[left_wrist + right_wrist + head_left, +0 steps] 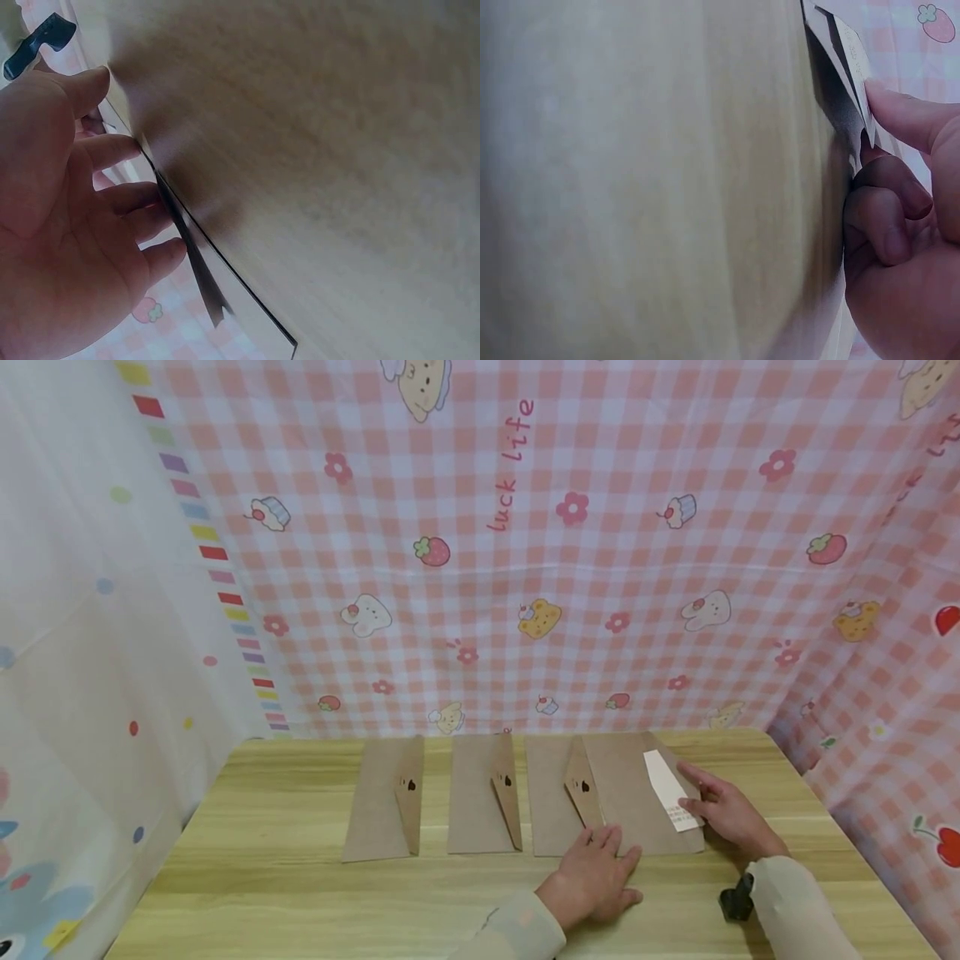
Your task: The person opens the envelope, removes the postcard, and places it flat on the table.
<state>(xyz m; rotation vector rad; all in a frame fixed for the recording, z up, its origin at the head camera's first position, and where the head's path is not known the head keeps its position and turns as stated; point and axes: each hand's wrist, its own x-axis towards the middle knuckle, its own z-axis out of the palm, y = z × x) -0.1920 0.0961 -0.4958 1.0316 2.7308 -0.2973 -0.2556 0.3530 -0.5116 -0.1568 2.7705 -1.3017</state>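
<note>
A kraft-brown paper envelope (618,810) lies rightmost in a row on the wooden table. Over its right side is a white paper slip (666,789) with red print near the lower end. My right hand (738,822) pinches the slip's right edge; in the right wrist view its thumb (900,112) is on the white face, with fingers curled behind. My left hand (596,877) rests, fingers spread, on the lower edge of this envelope, beside the third envelope (551,810). In the left wrist view, the fingertips (176,251) touch the paper's edge.
Two more brown envelopes, one far left (378,810) and one beside it (474,810), lie with their flaps on the right, partly raised and bearing small dark prints. A pink checked curtain (465,585) hangs behind the wooden table (277,843).
</note>
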